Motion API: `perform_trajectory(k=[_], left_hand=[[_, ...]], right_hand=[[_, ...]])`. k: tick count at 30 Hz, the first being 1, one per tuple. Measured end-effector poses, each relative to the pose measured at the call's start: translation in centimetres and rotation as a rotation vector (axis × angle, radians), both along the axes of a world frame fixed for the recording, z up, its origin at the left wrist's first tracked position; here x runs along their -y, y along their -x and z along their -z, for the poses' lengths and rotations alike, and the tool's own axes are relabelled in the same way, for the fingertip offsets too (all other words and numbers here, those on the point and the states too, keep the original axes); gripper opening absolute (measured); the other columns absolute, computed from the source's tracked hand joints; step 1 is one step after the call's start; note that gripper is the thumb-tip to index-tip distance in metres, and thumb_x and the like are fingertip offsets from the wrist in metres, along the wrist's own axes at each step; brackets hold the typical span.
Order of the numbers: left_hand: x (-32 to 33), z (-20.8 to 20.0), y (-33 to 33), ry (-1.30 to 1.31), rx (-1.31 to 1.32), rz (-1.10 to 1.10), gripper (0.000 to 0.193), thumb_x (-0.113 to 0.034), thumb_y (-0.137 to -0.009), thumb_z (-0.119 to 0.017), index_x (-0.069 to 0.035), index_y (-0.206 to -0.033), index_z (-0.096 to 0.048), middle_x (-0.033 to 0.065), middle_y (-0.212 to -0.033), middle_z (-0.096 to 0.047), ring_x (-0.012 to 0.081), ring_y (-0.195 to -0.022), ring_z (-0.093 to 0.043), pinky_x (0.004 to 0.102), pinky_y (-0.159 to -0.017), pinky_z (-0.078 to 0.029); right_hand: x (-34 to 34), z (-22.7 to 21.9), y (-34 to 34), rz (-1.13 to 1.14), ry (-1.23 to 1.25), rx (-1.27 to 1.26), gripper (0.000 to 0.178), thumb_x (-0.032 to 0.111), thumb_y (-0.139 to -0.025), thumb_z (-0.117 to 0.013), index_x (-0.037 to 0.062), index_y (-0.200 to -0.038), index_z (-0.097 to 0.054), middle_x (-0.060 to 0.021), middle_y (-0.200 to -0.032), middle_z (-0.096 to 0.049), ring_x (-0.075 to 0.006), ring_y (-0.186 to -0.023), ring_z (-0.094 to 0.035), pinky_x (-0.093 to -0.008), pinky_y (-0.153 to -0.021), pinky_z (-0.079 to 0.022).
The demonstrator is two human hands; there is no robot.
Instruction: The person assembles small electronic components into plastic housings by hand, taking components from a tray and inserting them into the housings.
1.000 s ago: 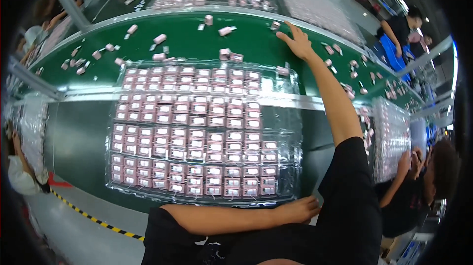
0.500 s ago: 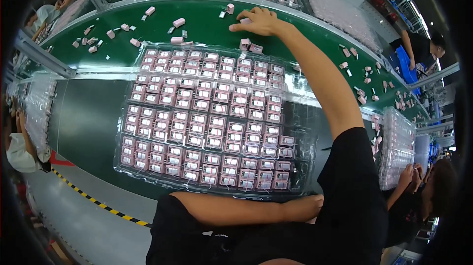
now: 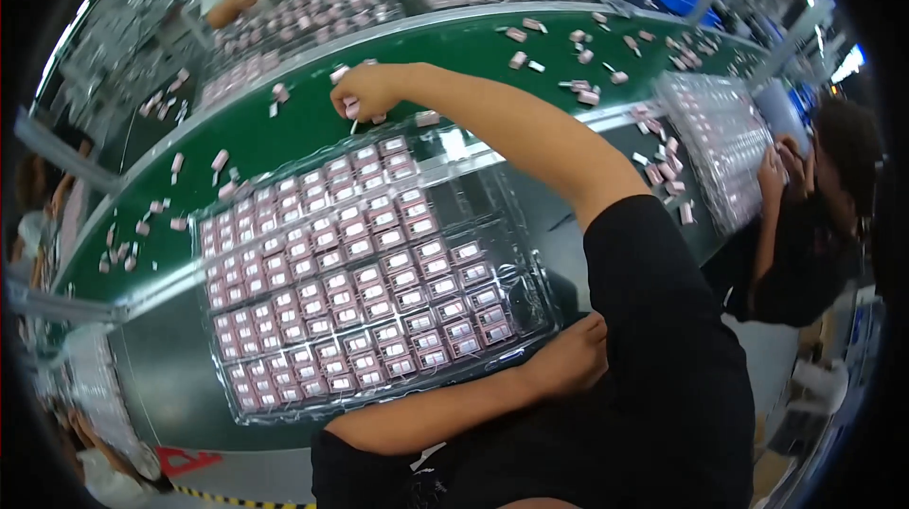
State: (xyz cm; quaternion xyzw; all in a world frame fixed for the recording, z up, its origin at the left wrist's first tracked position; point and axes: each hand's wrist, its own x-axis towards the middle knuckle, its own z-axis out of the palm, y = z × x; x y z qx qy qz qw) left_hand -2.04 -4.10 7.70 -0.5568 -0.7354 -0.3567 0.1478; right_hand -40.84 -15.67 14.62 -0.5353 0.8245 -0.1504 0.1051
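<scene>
Hanging at the fingertips of the right hand (image 3: 369, 92), a small pink block (image 3: 352, 108) is showing above the green belt (image 3: 454, 45), a thin white tail trailing below it. Thumb and fingers are pinching it narrowly, apparently by its sides. It is looking light and stiff-bodied, perhaps a little slick, and the tail is seeming the delicate part, so the solid sides are offering the better hold. Nearer the body, a clear plastic tray (image 3: 526, 293) is carrying rows of similar pieces, its thin walls probably flexing easily. The left hand (image 3: 573, 355) is resting loosely curled beside the tray's near right corner; whether it is holding anything, I cannot tell. Farther right, a co-worker's hands (image 3: 775, 163) are working beside a filled clear tray (image 3: 721, 144).
</scene>
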Motion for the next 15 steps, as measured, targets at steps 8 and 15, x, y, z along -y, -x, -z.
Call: perform_trajectory(k=[8, 15], left_hand=[[0.3, -0.7, -0.2, -0.139, 0.560, 0.188, 0.023, -0.001, -0.079, -0.068, 0.001, -0.100, -0.058, 0.0175, -0.109, -0.057, 0.0343, -0.117, -0.052, 0.0394, -0.098, -0.047], [0.7, -0.9, -0.1, -0.143, 0.613, 0.184, 0.021, 0.001, -0.079, -0.066, 0.001, -0.099, -0.059, 0.0168, -0.107, -0.057, 0.0350, -0.115, -0.052, 0.0394, -0.096, -0.047]], right_hand=[[-18.1, -10.3, -4.3, 0.270, -0.196, 0.462, 0.030, 0.021, -0.090, -0.067, 0.0023, -0.113, -0.064, -0.0075, -0.096, -0.066, -0.0168, -0.077, -0.070, -0.0326, -0.068, -0.057], [-26.5, -12.7, -4.6, 0.794, -0.446, 0.346, 0.058, 0.024, -0.082, -0.072, 0.0062, -0.135, -0.057, -0.0165, -0.120, -0.066, -0.0258, -0.096, -0.070, -0.0372, -0.073, -0.062]])
